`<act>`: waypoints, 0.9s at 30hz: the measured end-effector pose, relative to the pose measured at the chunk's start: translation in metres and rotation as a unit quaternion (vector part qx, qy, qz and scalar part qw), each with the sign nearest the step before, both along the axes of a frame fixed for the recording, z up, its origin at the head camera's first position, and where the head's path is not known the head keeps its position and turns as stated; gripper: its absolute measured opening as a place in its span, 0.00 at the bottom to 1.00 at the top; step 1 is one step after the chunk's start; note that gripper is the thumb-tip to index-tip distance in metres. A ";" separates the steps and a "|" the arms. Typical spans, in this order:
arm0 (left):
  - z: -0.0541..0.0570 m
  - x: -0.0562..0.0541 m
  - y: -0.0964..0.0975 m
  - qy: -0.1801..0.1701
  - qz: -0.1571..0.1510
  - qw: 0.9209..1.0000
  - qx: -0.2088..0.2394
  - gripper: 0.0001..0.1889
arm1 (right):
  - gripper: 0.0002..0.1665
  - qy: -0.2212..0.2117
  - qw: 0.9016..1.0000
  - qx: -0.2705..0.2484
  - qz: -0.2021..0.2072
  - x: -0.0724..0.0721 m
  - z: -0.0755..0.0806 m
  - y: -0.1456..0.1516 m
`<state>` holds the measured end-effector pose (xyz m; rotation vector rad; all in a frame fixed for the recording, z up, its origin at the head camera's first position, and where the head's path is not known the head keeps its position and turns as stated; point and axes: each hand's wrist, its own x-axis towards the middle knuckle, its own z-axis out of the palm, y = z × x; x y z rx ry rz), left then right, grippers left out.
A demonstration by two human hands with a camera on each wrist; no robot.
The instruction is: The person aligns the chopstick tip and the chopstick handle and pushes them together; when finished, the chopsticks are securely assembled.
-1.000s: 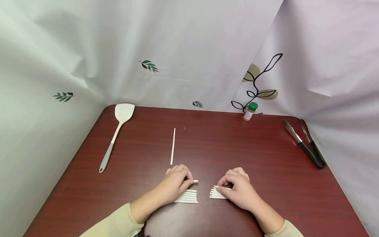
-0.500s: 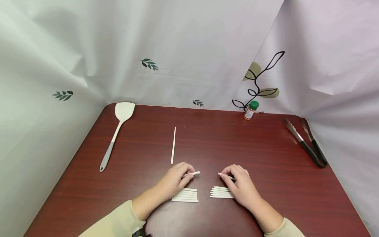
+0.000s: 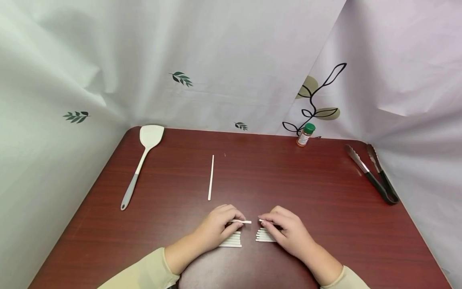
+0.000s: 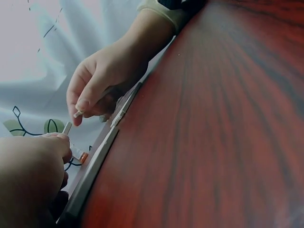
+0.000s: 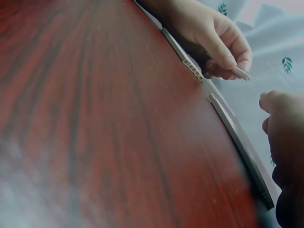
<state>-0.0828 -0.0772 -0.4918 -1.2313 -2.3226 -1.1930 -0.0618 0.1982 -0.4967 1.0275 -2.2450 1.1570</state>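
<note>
My left hand [image 3: 218, 224] pinches a thin white rod [image 3: 247, 222] between thumb and fingers, its end sticking out to the right. Facing it, my right hand [image 3: 288, 230] pinches a second white rod [image 3: 261, 220], with just a short tip showing. A small gap separates the two rod ends. Under the left hand lies a row of white rods [image 3: 231, 241] side by side; another row [image 3: 265, 237] lies partly hidden by the right hand. In the right wrist view, the left-hand rod [image 5: 241, 73] is raised above the table and has a hollow-looking end.
One longer white rod [image 3: 211, 178] lies beyond the left hand. A white spatula [image 3: 135, 176] with a grey handle is at the left. At the back stands a green-capped spice bottle [image 3: 305, 135]. Black-handled tongs [image 3: 375, 180] lie near the table's right edge.
Each hand has lifted a rod from its row. Since half a second ago both hands have come closer together and slightly nearer the body, narrowing the gap between the rod ends.
</note>
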 end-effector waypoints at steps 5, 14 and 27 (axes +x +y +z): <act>0.000 0.000 0.000 0.026 -0.007 1.000 0.011 0.07 | 0.10 0.015 1.000 -0.002 0.025 0.003 0.000 -0.005; 0.002 0.002 0.000 0.029 -0.030 0.999 0.004 0.06 | 0.11 0.029 0.998 -0.006 0.062 0.002 0.000 -0.008; 0.001 0.002 0.001 0.021 -0.037 0.999 0.009 0.04 | 0.10 0.035 0.997 -0.003 0.075 0.002 -0.001 -0.010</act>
